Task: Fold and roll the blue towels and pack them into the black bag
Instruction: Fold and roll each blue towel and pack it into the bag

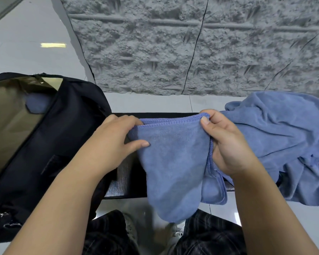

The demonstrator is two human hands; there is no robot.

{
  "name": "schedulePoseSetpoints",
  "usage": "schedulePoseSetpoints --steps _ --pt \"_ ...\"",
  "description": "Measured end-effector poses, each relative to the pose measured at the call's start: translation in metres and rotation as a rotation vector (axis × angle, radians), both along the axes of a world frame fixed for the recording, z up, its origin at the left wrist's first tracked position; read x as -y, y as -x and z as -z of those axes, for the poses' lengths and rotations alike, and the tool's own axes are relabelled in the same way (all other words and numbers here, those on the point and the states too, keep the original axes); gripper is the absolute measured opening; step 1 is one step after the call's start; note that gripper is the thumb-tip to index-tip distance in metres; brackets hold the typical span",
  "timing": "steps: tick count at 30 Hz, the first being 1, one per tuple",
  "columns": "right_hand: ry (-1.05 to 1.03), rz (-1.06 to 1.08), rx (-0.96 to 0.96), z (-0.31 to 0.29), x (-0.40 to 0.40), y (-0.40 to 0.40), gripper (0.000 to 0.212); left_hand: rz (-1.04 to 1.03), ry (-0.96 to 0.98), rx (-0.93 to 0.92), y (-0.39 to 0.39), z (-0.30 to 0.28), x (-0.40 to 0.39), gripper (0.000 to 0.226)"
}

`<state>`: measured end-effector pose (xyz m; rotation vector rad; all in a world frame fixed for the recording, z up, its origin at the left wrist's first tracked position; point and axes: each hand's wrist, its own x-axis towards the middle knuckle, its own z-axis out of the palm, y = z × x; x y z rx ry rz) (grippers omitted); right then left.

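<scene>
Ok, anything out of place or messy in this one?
Only the heap of towels on the right, crumpled and spilling over the bench edge. Both hands hold a folded towel; the bag lies open.

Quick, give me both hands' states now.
Left hand: pinches the folded towel's left corner.
Right hand: grips the towel's right corner.

Open black bag crowds the left, heaped blue towels the right; bench between shows bare.

An indoor room: glossy pale floor tiles, grey shaggy rug, black bench.
</scene>
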<state>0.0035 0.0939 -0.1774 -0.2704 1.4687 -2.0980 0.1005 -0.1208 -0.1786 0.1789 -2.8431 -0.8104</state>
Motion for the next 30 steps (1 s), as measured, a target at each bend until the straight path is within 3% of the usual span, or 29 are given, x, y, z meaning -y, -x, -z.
schedulePoseSetpoints --steps 3,6,10,14,17,20,24,30 --pt "-0.034 0.041 -0.030 0.000 0.002 -0.001 0.007 -0.014 0.022 -0.072 0.003 0.003 0.002 0.024" --pt "-0.177 0.069 -0.115 0.000 0.002 0.001 0.017 0.001 -0.077 -0.152 0.002 -0.002 0.001 0.023" --pt "-0.202 0.030 0.003 0.003 -0.002 0.004 0.019 0.019 -0.492 -0.256 -0.003 -0.015 -0.005 0.016" --pt "-0.104 -0.170 0.182 -0.007 -0.005 -0.003 0.020 0.095 -0.849 -0.309 -0.006 -0.033 -0.015 0.016" --pt "-0.080 -0.315 0.251 -0.010 -0.004 -0.011 0.030 0.128 -1.001 -0.297 -0.010 -0.042 -0.018 0.018" --pt "-0.148 -0.269 0.263 0.000 0.002 -0.011 0.024 0.072 -0.905 -0.230 -0.010 -0.040 -0.014 0.014" --pt "-0.638 -0.050 -0.178 0.029 0.013 -0.008 0.018 0.023 -0.349 -0.028 -0.008 -0.019 -0.008 0.022" --pt "-0.658 0.112 -0.267 0.030 0.021 -0.007 0.015 -0.017 -0.210 0.009 -0.004 -0.014 -0.002 0.024"
